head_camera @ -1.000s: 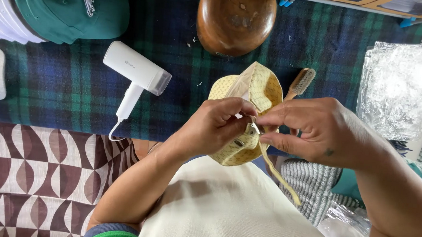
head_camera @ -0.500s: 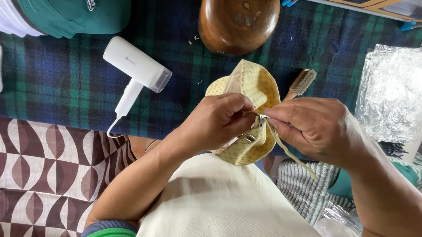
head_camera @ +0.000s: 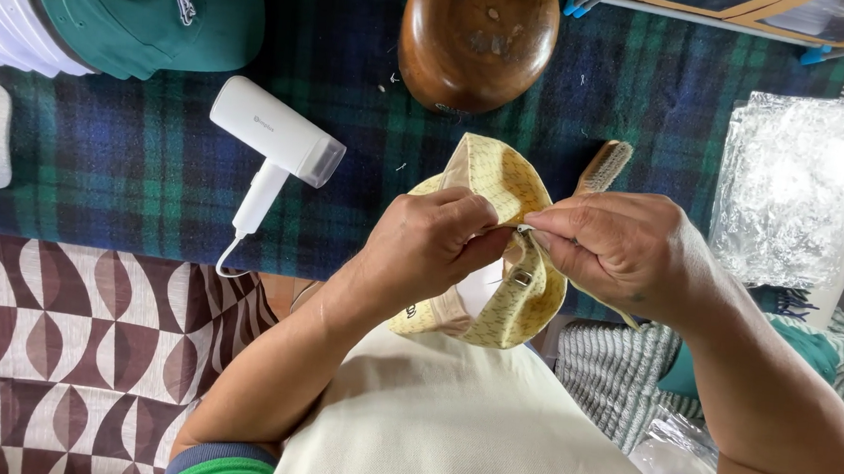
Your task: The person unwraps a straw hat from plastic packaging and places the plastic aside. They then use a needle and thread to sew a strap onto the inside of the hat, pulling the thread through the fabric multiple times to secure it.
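Risk: thin strap end w/ small metal buckle (head_camera: 521, 277) could slip from the pinch or twist, since both grips are fingertip-only. Pale yellow patterned fabric cap (head_camera: 506, 188) is held above the plaid-covered bench (head_camera: 146, 175), between both hands: left hand (head_camera: 432, 243) closed on its back edge, right hand (head_camera: 622, 248) pinching the strap, fingertips nearly touching.
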